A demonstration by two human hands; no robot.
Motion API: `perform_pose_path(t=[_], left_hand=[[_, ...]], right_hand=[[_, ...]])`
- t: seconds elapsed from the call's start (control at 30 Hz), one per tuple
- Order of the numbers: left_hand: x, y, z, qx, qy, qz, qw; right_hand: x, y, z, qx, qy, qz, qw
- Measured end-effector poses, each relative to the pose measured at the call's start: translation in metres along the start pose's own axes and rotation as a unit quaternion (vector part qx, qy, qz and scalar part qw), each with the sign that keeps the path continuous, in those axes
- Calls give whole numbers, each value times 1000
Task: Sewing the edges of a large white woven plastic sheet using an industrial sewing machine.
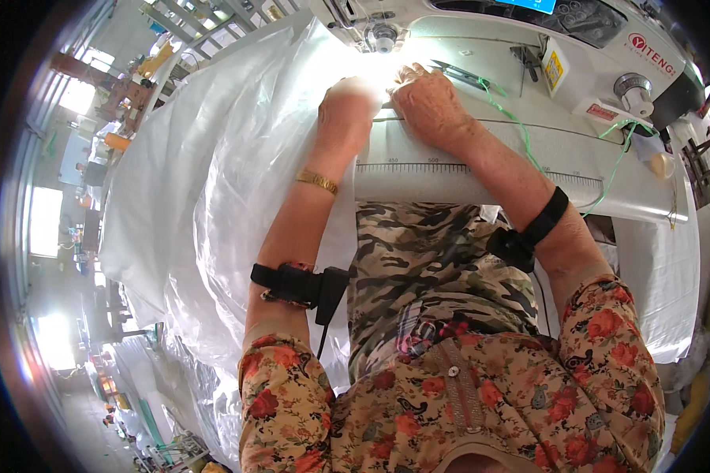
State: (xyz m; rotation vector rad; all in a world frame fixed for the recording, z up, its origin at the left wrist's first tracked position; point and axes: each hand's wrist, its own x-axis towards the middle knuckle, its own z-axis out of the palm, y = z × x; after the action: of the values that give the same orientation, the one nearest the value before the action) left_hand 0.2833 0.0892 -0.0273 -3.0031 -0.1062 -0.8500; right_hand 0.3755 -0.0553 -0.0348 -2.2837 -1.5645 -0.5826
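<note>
Though creased, sheeting (244,150) under left hand (346,109).

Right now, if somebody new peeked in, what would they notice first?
Probably the dazzling white light under the sewing machine at the top, where the left hand and right hand nearly meet. Next might be the big, shiny, plastic-looking sheet spreading down the left side. The flowery shirt along the bottom stands out too.
</note>
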Motion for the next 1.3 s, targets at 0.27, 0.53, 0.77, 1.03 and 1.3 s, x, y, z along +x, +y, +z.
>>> perform_pose_path(t=[0.27,0.53,0.77,1.03,1.3], left_hand=[[-5,6,-16,35,-143,39,988],[-3,-4,-9,34,-108,14,994],[3,-11,-6,23,-130,-14,991],[10,-12,-2,15,-138,-37,990],[11,-13,9,-7,-109,-39,993]], right_hand=[[-1,1,-8,-34,-50,-18,998],[1,-6,-10,-31,-27,-13,999],[6,-7,-20,3,-114,22,993],[10,-9,-26,-2,-160,35,987],[4,-6,-6,-28,-85,35,995]])
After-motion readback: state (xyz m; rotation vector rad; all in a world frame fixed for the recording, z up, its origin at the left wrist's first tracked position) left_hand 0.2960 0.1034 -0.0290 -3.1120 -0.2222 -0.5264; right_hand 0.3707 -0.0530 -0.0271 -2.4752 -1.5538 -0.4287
